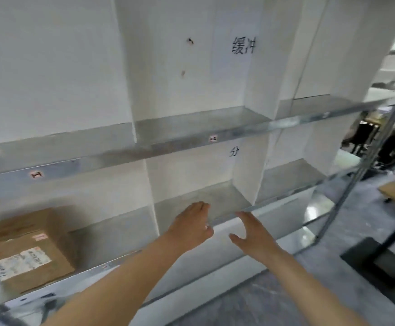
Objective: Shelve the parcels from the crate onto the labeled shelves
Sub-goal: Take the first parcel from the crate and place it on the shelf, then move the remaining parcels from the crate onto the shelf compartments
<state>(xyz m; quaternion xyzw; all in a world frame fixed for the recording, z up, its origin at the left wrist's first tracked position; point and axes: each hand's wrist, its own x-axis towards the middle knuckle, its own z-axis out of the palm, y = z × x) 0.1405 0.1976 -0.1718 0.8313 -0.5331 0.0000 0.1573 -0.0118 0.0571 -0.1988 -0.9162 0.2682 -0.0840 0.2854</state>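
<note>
Hands first: our left hand [191, 223] and our right hand [254, 234] both reach out to the front lip of the grey metal shelf board [220, 198] in the middle bay; both are spread wide with fingers apart, and neither holds anything. The one parcel we can see is the brown cardboard box with a white printed label [24, 250]; it already sits on the lower shelf in the bay to the left, well apart from both hands, low and to the left of them; our left hand is the nearer one. Its long side seems to run back into the shelf, though the blur makes that hard to be sure of. So we think any next parcel must come from somewhere else, and the hands will have to turn away from the shelf to fetch it. The crate is not in view at all. The small pink tags [37, 174] on the shelf edges are too smeared to read; the black writing on white paper [243, 46] on the back wall is clearer; the box's left side is cut off by the edge of the view.
</note>
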